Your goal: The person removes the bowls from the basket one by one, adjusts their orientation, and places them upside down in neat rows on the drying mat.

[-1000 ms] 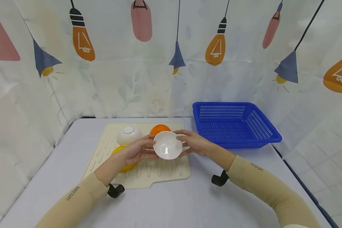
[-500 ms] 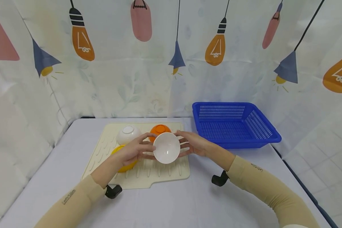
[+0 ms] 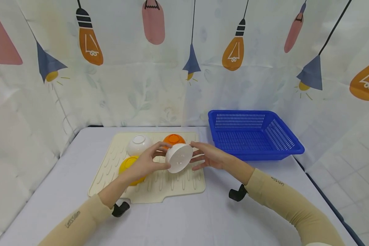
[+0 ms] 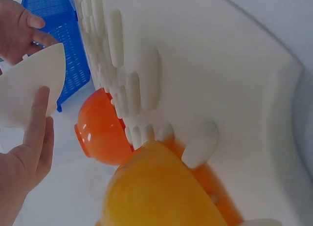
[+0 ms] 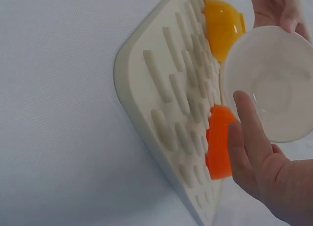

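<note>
A small white bowl (image 3: 180, 159) is held above the mat, tilted so that its inside faces the right hand. My left hand (image 3: 146, 161) grips it from the left, the thumb at the rim and the fingers behind the outer wall. On the other side my right hand (image 3: 211, 155) has its fingers extended loosely, fingertips right at the bowl's right edge. Upside down on the cream drying mat (image 3: 181, 188) are a white bowl (image 3: 139, 146), an orange bowl (image 3: 174, 138) and a yellow bowl (image 3: 126, 164). The left forearm partly hides the yellow one.
At the back right of the white-covered table (image 3: 196, 222) stands a blue plastic basket (image 3: 258, 156) with nothing in it. A patterned curtain (image 3: 117, 92) closes off the back and sides. A black wrist mount (image 3: 238, 193) hangs below each forearm.
The white bowl has turned from facing the camera to facing right. My left hand's fingers have shifted behind it, while the right hand's fingers have loosened from its side.
</note>
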`<state>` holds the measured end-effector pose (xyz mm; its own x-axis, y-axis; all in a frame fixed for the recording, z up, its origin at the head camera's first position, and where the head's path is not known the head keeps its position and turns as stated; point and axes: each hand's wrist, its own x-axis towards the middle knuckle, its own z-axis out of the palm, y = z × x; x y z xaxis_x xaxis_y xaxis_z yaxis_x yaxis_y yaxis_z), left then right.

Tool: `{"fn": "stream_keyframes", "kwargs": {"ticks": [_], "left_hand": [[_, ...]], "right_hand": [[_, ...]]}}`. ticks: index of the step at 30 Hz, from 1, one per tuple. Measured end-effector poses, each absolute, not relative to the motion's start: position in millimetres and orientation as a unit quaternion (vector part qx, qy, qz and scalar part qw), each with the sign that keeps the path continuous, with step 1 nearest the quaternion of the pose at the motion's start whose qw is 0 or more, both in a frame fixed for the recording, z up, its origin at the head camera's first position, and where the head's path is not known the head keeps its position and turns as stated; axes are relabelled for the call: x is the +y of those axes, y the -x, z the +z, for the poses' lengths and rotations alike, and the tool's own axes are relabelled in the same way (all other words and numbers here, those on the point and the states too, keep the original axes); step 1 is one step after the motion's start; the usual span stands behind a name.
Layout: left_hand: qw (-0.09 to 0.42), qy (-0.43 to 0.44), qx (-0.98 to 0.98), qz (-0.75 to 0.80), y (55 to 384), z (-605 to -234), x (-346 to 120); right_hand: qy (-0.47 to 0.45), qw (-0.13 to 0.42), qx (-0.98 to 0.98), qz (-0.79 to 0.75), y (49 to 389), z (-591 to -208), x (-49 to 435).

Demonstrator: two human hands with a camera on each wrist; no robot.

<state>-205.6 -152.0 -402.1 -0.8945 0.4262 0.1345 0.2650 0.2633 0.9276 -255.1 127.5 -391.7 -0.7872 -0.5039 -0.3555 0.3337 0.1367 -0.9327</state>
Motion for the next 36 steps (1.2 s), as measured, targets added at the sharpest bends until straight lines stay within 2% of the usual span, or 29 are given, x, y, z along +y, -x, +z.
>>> {"fn": "stream_keyframes", "kwargs": {"ticks": [11, 19, 36], "left_hand": [[-0.041, -0.305, 0.817, 0.488, 198.2, -405.5, -145.2], [-0.167, -0.401, 0.845, 0.31, 195.7, -407.5, -146.1], [-0.244, -0.512, 0.809, 0.155, 196.4, -411.8, -138.6]], "right_hand": [[0.064, 0.341, 0.675, -0.652, 254.5, -392.3, 127.1], [0.073, 0.349, 0.674, -0.647, 254.4, -393.4, 126.6], [0.068, 0.357, 0.67, -0.648, 253.1, -397.7, 125.3]]}}
